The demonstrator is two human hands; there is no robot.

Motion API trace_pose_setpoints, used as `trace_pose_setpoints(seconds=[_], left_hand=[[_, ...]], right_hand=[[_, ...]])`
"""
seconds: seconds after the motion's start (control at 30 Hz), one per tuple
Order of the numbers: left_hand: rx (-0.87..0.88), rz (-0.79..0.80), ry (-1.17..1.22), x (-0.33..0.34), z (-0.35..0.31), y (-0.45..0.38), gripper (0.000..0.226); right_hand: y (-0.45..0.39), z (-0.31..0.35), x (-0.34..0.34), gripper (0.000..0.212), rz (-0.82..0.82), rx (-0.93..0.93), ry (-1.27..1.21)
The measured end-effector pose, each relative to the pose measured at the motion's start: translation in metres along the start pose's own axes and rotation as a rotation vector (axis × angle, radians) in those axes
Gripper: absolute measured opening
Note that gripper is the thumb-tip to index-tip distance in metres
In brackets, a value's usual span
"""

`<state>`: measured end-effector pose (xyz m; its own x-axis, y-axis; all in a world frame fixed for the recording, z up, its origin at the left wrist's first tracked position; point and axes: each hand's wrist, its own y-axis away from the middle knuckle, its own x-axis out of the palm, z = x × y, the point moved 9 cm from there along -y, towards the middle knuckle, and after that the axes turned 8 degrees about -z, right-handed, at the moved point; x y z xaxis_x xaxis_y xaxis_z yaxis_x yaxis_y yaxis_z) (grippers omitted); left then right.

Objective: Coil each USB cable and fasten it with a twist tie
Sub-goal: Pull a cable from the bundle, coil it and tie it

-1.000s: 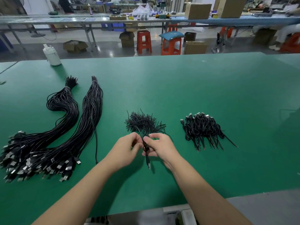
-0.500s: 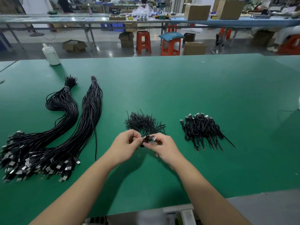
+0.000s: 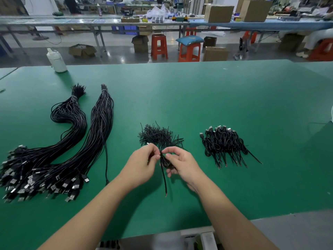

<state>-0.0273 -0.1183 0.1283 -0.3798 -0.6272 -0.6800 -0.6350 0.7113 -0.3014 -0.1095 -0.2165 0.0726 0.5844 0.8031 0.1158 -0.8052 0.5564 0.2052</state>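
Green desk [image 3: 198,98] before us, our left hand [image 3: 142,165] and right hand [image 3: 182,165] each grip the coiled cable [image 3: 166,162] near the tie pile [image 3: 158,136], its tail now hanging down again, so we judge the tie is mid-twist.

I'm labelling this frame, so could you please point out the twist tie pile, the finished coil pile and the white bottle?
twist tie pile [image 3: 157,135], head view, pile's middle.
finished coil pile [image 3: 224,143], head view, centre coils.
white bottle [image 3: 57,62], head view, body.
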Motion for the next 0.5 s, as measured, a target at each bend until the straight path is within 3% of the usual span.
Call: trace_pose_setpoints(seconds=[0.1,0.2,0.4,0.5], left_hand=[[-0.149,-0.034,0.126,-0.002,0.016,-0.005,0.022],[-0.195,-0.011,0.156,0.002,0.022,-0.006,0.019],[-0.154,0.027,0.162,0.007,0.013,-0.002,0.021],[-0.039,0.019,0.087,0.008,-0.003,0.001,0.026]], right_hand=[[0.003,0.001,0.005,0.028,0.091,0.026,-0.138],[0.002,0.004,0.003,0.033,0.081,-0.053,-0.031],[-0.001,0.006,-0.01,0.006,-0.066,-0.104,0.111],[-0.002,0.001,-0.009,0.027,-0.086,-0.073,0.158]])
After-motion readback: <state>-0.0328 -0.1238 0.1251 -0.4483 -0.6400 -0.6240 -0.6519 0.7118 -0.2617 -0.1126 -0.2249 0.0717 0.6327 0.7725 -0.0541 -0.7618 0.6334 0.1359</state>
